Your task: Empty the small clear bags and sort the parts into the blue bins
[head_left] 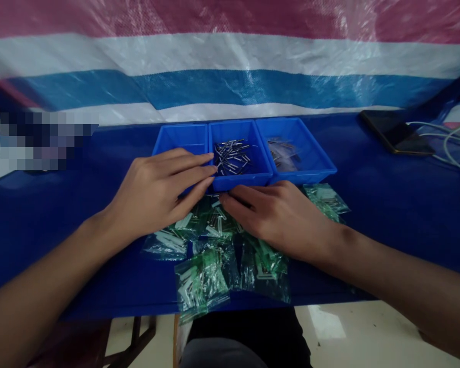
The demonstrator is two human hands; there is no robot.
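Fingers of the left hand point(159, 191) are lying flat and close together, palm down, tips reaching toward the front wall of the middle blue plastic bin point(240, 180); they are gripping nothing that can be made out. Fingers of the right hand point(279, 214) are stretching leftward, also flat and nearly together, tips pressing on the heap of small green-tinted clear plastic bags point(214, 245); whether they are pinching a bag underneath cannot be told. The two sets of fingertips are almost meeting just in front of the middle bin. The bags are lying in a loose, overlapping pile on the dark blue table cover point(398, 214), between the hands and spilling toward the near table edge; each is showing pale, short stick-like pieces inside, glossy and crinkled. A few more of the same bags point(326, 200) are sitting to the right, beside the right hand's knuckles. Beyond the hands, three bins are standing side by side, walls touching. The middle one is holding a scatter of thin silver metal pins point(232, 155). The right blue plastic bin point(310, 163) is holding a smaller, blurred cluster of darker pieces point(281, 153). The left blue plastic bin point(180, 137) is partly hidden by the left hand, contents not visible. Far right, a dark phone point(396, 133) is lying flat with white cables point(450, 148) beside it.
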